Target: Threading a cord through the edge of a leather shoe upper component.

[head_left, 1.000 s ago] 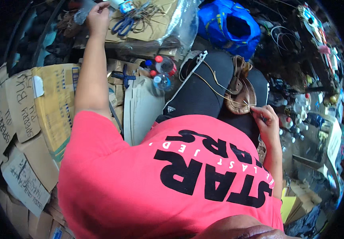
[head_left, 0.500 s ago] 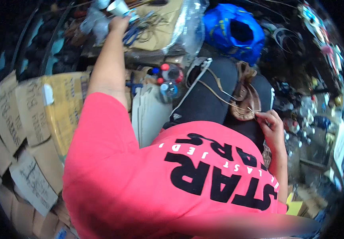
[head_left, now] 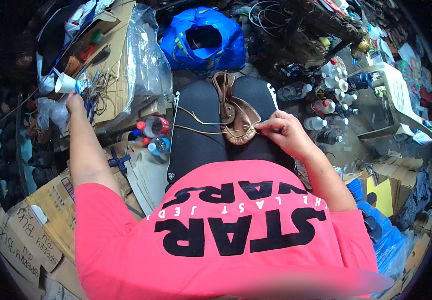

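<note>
While your right hand (head_left: 282, 131) pinches the pale cord (head_left: 211, 131) at the brown leather shoe (head_left: 237, 117) on your lap, stitching looks unfinished; your left hand (head_left: 74, 102) reaches the cluttered cardboard (head_left: 118, 60), its grip unclear.

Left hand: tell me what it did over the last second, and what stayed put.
The left hand swung further out to the left, from the scissors toward a white cup. The right hand stayed pinching the tan cord at the brown shoe on the lap.
</note>
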`<state>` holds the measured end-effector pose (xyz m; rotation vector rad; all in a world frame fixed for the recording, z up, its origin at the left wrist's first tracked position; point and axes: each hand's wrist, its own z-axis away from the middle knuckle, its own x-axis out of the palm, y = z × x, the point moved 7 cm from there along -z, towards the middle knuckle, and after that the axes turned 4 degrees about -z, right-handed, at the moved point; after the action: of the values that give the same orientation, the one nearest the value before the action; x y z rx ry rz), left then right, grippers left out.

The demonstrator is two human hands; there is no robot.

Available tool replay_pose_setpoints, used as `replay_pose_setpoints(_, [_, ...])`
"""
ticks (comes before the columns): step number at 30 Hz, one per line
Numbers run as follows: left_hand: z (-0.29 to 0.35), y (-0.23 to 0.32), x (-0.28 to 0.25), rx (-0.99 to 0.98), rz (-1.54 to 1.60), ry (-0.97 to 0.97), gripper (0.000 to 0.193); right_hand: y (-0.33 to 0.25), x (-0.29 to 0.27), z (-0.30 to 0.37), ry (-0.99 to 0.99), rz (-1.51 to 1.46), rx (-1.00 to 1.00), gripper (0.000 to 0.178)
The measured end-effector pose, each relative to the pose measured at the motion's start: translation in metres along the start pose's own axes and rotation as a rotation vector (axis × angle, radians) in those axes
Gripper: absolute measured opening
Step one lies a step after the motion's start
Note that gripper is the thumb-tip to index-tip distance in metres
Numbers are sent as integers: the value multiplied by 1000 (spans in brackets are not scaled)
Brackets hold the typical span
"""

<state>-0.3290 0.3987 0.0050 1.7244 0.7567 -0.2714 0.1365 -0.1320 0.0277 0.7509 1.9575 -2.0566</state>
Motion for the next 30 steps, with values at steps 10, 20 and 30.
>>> replay_pose_setpoints(10, [-11,-16,-14,88,-61,-174,32,-1,0,1,-10,18,-50,21])
replay_pose_setpoints(20, [41,50,-34,271,-542,78,23,2,2,4,5,28,-25,24])
replay_pose_setpoints(30, [43,46,-25,317,-556,-2,19,-2,3,4,1,61,-28,23])
